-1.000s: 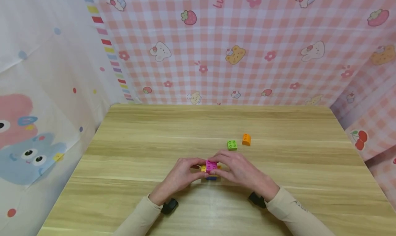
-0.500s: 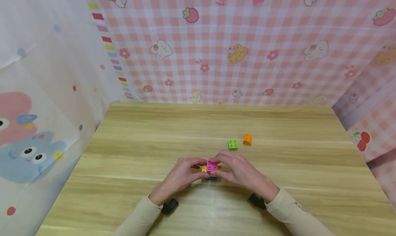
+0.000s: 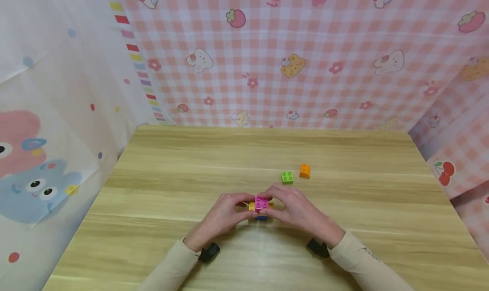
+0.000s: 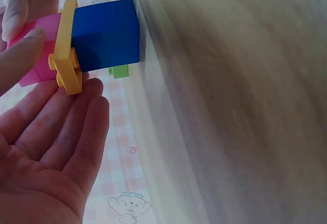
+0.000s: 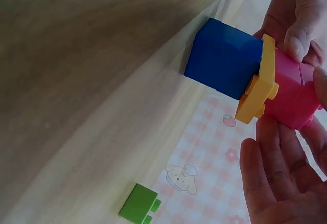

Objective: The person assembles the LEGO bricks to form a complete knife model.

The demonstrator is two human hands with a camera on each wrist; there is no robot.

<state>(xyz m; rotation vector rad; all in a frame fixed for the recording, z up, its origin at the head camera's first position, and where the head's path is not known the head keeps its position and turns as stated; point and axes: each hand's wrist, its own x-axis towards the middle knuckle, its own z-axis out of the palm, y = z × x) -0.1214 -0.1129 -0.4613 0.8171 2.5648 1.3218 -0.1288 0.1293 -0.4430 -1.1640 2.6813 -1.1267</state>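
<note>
Left fingers (image 3: 242, 197), right fingers (image 3: 276, 190): clamped on pink bricks (image 3: 261, 202) | yellow piece (image 3: 251, 206): partly hidden, head view

Pink-chkd cloth (image 3: 267, 53) w/ cartoon prints behind wood tbl (image 3: 179, 168), white dotted cloth (image 3: 65, 100) on L.

I had an upright stack (image 5: 264, 78) between my left hand (image 3: 227, 212) and my right hand (image 3: 294, 205), standing on the surface (image 3: 191, 155) toward its near side. Its top was a pink part (image 3: 261, 202), four studs facing up, a seam across its side, pinched from left and right. Below lay a thin yellow plate (image 4: 66, 50), studded, jutting out beyond the pink. Lowest was a plain-sided, boxy blue block (image 4: 106, 35).
</note>
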